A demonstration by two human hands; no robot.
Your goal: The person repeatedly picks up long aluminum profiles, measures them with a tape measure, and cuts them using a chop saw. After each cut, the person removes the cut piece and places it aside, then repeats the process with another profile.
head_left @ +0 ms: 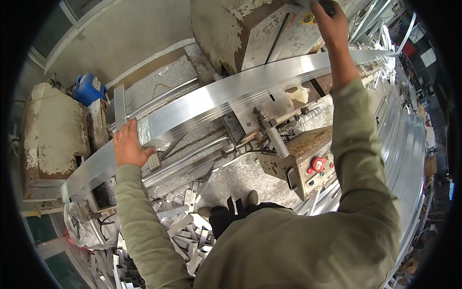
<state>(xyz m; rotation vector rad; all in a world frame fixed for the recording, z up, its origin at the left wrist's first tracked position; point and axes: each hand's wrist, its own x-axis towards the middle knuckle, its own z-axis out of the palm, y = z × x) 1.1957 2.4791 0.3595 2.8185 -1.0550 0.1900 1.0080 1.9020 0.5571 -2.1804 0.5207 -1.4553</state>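
Head view: left hand (129, 147), thumb splayed from fingers, seemingly steadies a long silver metal profile (207, 98), needing even pressure; right hand (333, 26), upper right, fingers unclear.

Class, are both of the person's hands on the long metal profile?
No, only the left hand is on the long metal profile; the right hand is up by the machine housing.

Worn machinery (216, 33) and heaped metal offcuts (193, 248) show a workshop.
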